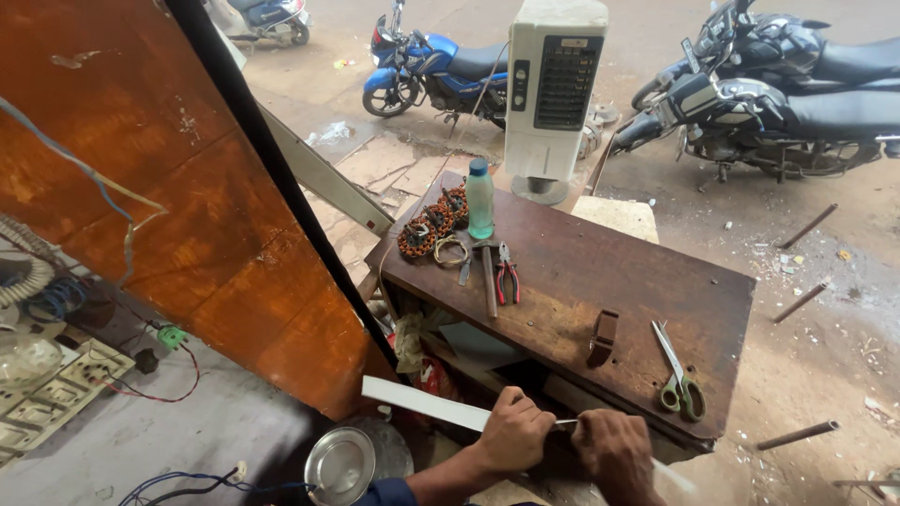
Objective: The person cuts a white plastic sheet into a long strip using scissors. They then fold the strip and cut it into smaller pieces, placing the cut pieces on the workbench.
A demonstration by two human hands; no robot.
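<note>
Below the near edge of the wooden table (562,281), seen from the head camera, both hands work on a long white strip (422,403). The left hand (514,433) is closed round the strip, gripping it from above. The right hand (614,450) is curled shut just beside it, and a thin pale bit, perhaps a blade or the strip's own continuation, shows between the two; which one, I cannot tell. The strip runs from the lower middle leftward and up, slanting, its far end free in the air. By the look of it, the step in hand is trimming or scoring the strip, which calls for a firm hold by the left hand and a steady pull along the edge.

On the table lie green-handled scissors (680,379), red-handled pliers (507,272), a hammer (488,272), a green plastic bottle (480,199) standing upright, and copper-wound coils (433,223) near the far corner. A round metal lid (339,465) sits low at the left. Beyond stand a white air cooler (553,89) and parked motorcycles (431,70) on a dusty floor strewn with metal rods (797,435).
</note>
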